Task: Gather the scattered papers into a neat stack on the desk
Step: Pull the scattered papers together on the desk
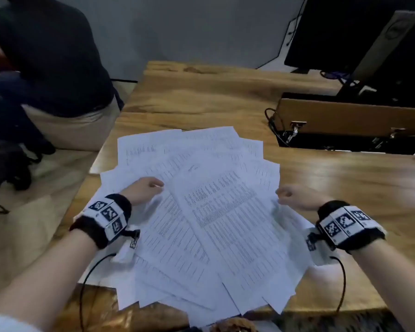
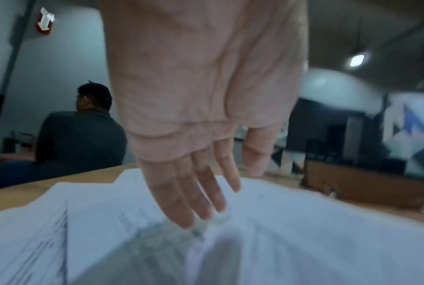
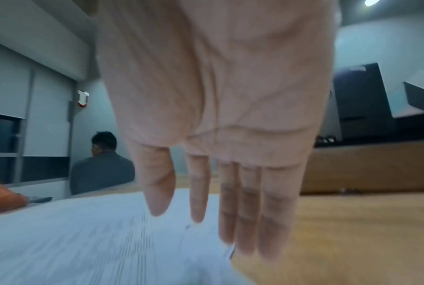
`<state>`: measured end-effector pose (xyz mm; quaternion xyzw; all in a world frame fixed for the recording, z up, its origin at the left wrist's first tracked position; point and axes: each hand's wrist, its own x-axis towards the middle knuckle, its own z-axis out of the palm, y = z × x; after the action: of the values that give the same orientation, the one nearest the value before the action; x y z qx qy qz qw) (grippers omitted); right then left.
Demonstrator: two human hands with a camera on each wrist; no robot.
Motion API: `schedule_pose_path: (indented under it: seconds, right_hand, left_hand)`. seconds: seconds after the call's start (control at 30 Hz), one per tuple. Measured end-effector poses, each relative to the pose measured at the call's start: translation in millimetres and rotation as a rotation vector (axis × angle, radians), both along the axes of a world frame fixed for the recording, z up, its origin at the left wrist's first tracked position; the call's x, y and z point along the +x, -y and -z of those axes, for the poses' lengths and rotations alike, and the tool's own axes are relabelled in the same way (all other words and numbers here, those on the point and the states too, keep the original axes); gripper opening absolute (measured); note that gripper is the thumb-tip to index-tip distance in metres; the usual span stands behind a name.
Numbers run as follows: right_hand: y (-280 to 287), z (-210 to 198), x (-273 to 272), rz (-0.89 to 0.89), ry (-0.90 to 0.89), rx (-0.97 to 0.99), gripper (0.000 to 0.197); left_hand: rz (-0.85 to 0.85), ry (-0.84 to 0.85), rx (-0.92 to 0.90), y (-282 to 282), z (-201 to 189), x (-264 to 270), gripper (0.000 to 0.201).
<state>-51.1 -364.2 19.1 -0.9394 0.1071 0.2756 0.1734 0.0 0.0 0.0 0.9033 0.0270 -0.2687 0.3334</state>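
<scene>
On the counter [image 1: 225, 101] near its front edge, the papers [image 1: 201, 212] lie fanned, their long sides pointing various ways. Bare wood lies beyond and to the right. The left hand [image 1: 143, 189] rests straight-fingered on the sheets; the right hand [image 1: 295, 196], fingers straight, meets their right edge.

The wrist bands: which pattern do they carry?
Black-and-white square marker codes on both wrist bands, clearest in the head view.

The room was dim and bluish. A ceiling lamp [image 2: 357, 59] glowed at two o'clock in the left wrist view. Soft glare streaked the desk [image 1: 345, 178]. Both wrist pictures were motion-blurred, worst on the papers [image 2: 303, 241]; edges bowed.
</scene>
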Motion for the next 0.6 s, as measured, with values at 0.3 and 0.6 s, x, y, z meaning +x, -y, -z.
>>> schedule_pose_path:
  seconds: [0.3, 0.6]
  right_hand:
    - [-25, 46, 11, 0.099, 0.106, -0.138, 0.072]
    - [-25, 61, 14, 0.373, 0.236, 0.209, 0.034]
  left_hand:
    - [-0.006, -0.039, 0.178, 15, 18, -2, 0.072]
    - [-0.096, -0.023, 0.013, 22, 28, -7, 0.034]
